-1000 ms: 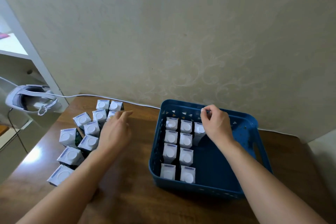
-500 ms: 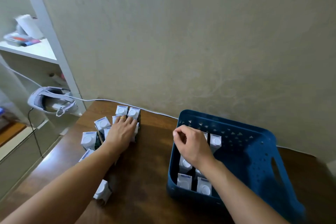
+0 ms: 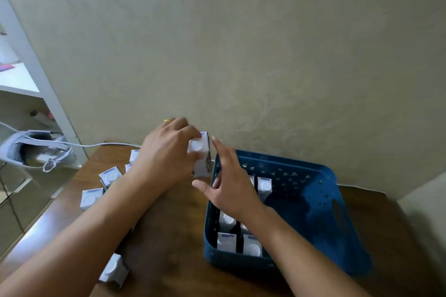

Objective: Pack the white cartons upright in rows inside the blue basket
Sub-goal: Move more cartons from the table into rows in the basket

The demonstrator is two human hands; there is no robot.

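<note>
Above the blue basket's point(image 3: 313, 190) left rim, left hand point(image 3: 166, 159) clamps one white carton point(image 3: 201, 154) off the surface point(image 3: 169, 236). Right hand point(image 3: 231, 190) beside it, fingers spread, empty. Packed cartons point(image 3: 252, 246) upright inside; loose cartons point(image 3: 90, 198) left.

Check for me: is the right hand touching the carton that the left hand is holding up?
Apart. The head view shows wall and basket rim between the open right hand and the carton gripped by the left hand.

Blue basket point(image 3: 311, 202): 3 o'clock half bare, passable; packed cartons point(image 3: 251, 245) block 9 o'clock side; right hand point(image 3: 229, 188) overhead.
</note>
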